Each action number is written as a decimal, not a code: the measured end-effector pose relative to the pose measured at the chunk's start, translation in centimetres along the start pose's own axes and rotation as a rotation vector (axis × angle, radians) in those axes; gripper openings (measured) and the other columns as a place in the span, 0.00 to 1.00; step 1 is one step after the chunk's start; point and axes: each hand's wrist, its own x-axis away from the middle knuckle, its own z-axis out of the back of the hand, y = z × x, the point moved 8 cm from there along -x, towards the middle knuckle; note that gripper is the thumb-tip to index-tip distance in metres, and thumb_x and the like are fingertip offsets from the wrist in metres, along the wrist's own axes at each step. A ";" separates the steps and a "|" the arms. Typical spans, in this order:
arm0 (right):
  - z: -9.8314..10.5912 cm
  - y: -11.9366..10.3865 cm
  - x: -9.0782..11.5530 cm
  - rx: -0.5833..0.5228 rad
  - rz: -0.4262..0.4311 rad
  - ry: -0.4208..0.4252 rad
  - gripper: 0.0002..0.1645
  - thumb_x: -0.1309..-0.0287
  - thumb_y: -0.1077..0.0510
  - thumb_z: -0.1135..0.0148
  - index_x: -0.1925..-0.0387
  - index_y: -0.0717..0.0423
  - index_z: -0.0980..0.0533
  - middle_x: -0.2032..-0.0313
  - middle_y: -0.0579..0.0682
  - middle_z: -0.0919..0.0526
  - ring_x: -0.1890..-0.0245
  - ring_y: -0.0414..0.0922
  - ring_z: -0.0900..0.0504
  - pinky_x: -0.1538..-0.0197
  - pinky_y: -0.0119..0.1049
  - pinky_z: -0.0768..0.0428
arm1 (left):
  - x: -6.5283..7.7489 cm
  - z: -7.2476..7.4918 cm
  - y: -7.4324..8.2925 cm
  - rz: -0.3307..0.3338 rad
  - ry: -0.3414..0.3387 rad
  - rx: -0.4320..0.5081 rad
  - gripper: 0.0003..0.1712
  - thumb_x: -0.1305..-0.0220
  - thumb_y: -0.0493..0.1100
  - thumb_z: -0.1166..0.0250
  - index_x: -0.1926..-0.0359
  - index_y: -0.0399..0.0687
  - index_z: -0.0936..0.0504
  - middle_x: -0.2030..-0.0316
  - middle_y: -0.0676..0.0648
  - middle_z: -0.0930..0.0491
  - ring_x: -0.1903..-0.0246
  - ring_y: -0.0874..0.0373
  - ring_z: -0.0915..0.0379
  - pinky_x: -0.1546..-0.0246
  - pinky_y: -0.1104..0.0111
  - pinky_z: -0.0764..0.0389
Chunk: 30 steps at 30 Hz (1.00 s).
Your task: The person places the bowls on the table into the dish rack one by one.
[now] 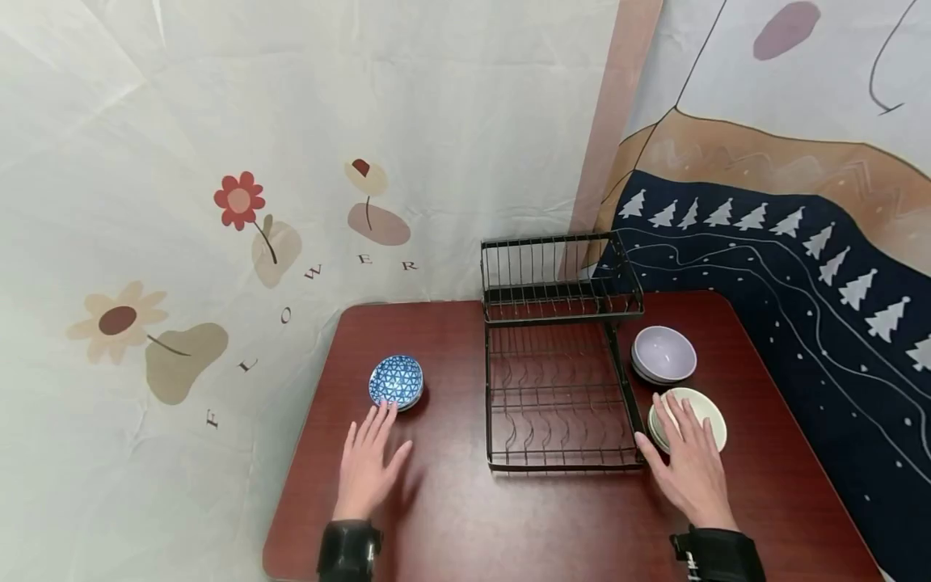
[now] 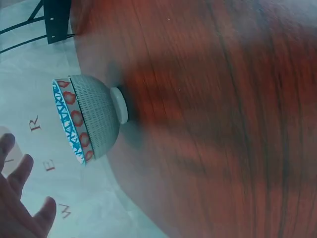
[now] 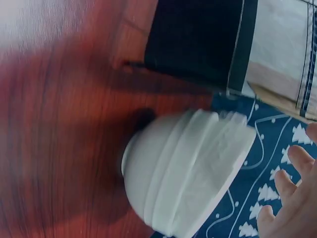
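My left hand [image 1: 367, 463] has its fingers spread near a small stack of blue-and-white patterned bowls [image 1: 396, 380]. In the left wrist view, the fingertips [image 2: 22, 171] are apart from the bowls, whose outer side [image 2: 99, 111] is pale and textured below a band of red spots. On the right, my other hand [image 1: 687, 469] reaches over a stack of cream bowls [image 1: 709, 412], partly covering it. The right wrist view shows these bowls [image 3: 168, 168] nested, with the relaxed fingers [image 3: 285, 183] away from them. Neither hand holds anything.
Between the hands stands a black two-tier wire dish rack [image 1: 563, 467]. Lilac bowls [image 1: 665, 353] are stacked behind the cream ones, close to the rack's right side. Everything rests on a reddish-brown table [image 1: 451, 525], with printed cloth [image 1: 465, 145] hanging behind it.
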 end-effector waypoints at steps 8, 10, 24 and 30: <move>-1.9 -2.9 0.2 -0.008 0.067 -0.006 0.47 0.23 0.40 0.35 0.13 0.51 0.39 0.18 0.67 0.34 0.12 0.62 0.44 0.08 0.55 0.60 | -2.0 -0.8 -3.3 0.099 0.058 0.130 0.38 0.22 0.46 0.31 0.17 0.46 0.30 0.20 0.37 0.28 0.24 0.31 0.29 0.29 0.31 0.26; -2.4 -3.9 0.3 -0.005 0.094 -0.002 0.48 0.25 0.40 0.33 0.14 0.50 0.37 0.18 0.66 0.32 0.14 0.63 0.40 0.09 0.58 0.53 | -2.8 -0.9 -4.2 0.143 0.055 0.166 0.37 0.20 0.45 0.33 0.17 0.46 0.31 0.19 0.37 0.28 0.24 0.31 0.30 0.29 0.31 0.26; -6.8 -9.5 3.5 0.014 0.290 -0.083 0.53 0.38 0.37 0.22 0.17 0.46 0.31 0.18 0.53 0.28 0.17 0.55 0.35 0.09 0.34 0.65 | -7.1 -7.2 -12.0 0.370 -0.009 0.340 0.44 0.15 0.63 0.44 0.13 0.43 0.40 0.20 0.32 0.30 0.24 0.32 0.29 0.25 0.36 0.27; -7.8 -11.1 5.0 -0.022 0.476 -0.069 0.58 0.47 0.40 0.15 0.18 0.49 0.29 0.21 0.56 0.24 0.16 0.50 0.35 0.10 0.37 0.55 | -8.3 -10.5 -14.4 0.376 -0.035 0.278 0.41 0.16 0.55 0.40 0.15 0.39 0.38 0.23 0.30 0.29 0.26 0.31 0.28 0.27 0.34 0.26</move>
